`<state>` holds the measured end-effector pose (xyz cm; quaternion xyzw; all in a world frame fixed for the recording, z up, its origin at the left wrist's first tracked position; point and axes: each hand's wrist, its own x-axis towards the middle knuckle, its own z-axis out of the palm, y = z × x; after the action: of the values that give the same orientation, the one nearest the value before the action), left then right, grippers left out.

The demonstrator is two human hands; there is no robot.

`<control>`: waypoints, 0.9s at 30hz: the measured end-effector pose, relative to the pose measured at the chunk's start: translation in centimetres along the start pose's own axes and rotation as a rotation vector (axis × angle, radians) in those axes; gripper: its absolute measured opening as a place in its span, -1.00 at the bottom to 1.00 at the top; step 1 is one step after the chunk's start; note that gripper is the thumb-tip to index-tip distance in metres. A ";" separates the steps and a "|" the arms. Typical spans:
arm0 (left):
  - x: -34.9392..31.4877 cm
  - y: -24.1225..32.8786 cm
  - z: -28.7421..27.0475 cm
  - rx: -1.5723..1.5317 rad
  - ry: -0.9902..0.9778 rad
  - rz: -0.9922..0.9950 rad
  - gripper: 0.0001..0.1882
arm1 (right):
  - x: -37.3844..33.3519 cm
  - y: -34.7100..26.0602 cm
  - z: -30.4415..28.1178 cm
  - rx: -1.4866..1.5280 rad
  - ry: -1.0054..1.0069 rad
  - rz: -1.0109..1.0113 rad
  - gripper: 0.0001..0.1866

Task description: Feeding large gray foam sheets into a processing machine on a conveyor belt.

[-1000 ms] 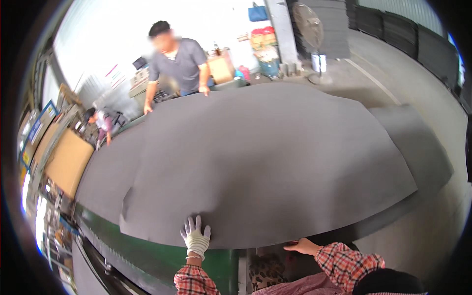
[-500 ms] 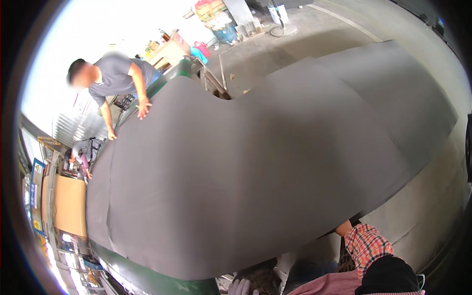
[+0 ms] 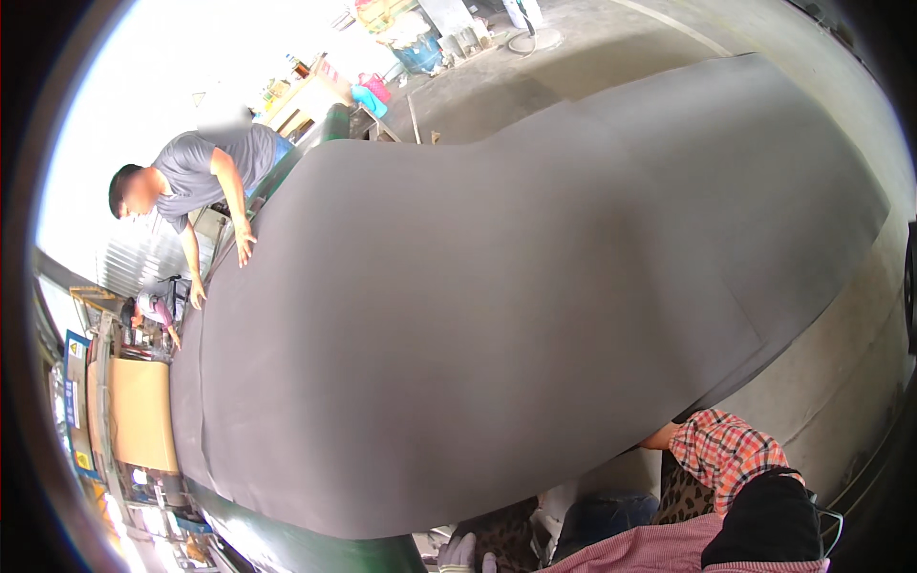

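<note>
A broad dark grey sheet (image 3: pixel 458 315) fills the middle of the view, bulging along its length. At its near edge on the right is my right hand (image 3: pixel 657 437), coming out of a checked cuff; it grips the sheet's edge, with its fingers hidden beneath. My left hand (image 3: pixel 460 552), in a pale glove, shows only in part at the lower edge. Its fingers are stretched out, holding nothing, just below the sheet's near edge. Across the sheet, a co-worker in a grey shirt (image 3: pixel 215 172) has both hands on its far left edge.
Under the sheet's left part runs a green machine bed (image 3: pixel 315 544). A tan panel (image 3: pixel 141 413) stands at the far left, with another person (image 3: pixel 158 307) behind it. A wooden table (image 3: pixel 301 103) and a blue bin (image 3: pixel 417 54) stand at the back. Concrete floor (image 3: pixel 812 420) lies to the right.
The sheet's far edge has risen in view, and its deep dip has flattened. The co-worker's hands appear lower and further left. My right hand has shifted slightly left, still at the sheet's edge.
</note>
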<state>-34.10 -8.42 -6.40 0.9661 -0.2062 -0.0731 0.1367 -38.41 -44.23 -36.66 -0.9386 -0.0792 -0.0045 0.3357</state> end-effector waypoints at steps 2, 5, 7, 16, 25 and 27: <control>-0.4 -1.5 0.4 -0.017 0.033 -0.015 -0.53 | 2.0 -0.5 -0.3 -0.007 0.032 -0.023 -0.59; 2.9 -0.8 4.3 -0.051 0.043 0.079 -0.51 | -0.5 2.6 -3.9 0.044 0.214 0.196 -0.61; 4.3 1.7 5.4 -0.156 0.047 0.161 -0.52 | 0.1 3.0 -6.8 -0.065 0.276 0.204 -0.60; 13.6 8.3 25.1 -1.733 -0.671 -0.598 -0.18 | 2.1 -1.3 -17.9 0.131 0.453 0.562 -0.53; 21.3 2.9 31.8 -1.482 -0.180 -0.427 -0.34 | -7.3 0.0 -18.3 0.085 0.733 0.556 -0.80; 21.8 4.5 30.1 -1.585 -0.116 -0.464 -0.34 | -10.0 0.2 -18.3 0.188 0.803 0.558 -0.78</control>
<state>-22.06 -28.53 -35.54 0.5958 0.1042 -0.2730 0.7481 -47.43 -57.37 -23.26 -0.8139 0.3103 -0.2685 0.4114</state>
